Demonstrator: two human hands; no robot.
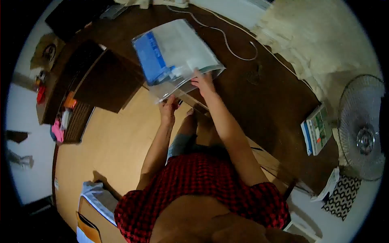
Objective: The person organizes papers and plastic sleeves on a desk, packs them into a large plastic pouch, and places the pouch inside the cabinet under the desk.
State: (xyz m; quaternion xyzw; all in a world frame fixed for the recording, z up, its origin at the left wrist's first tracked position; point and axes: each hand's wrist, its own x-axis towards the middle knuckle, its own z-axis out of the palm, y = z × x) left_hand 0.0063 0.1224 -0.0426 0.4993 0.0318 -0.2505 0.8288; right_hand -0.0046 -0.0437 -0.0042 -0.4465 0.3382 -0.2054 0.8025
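A clear plastic bag holding something white and blue lies on the dark brown desk, its open end toward me. My left hand pinches the near left edge of the bag, just past the desk's front edge. At the right part of the opening is my right hand, its thumb and fingers closed on the plastic edge. The bag's contents look flat, with a blue strip along the left side.
A white cable curves across the desk behind the bag. Books lie at the right, near a fan. An open drawer or cabinet panel stands left. Cloth hangs over a chair below.
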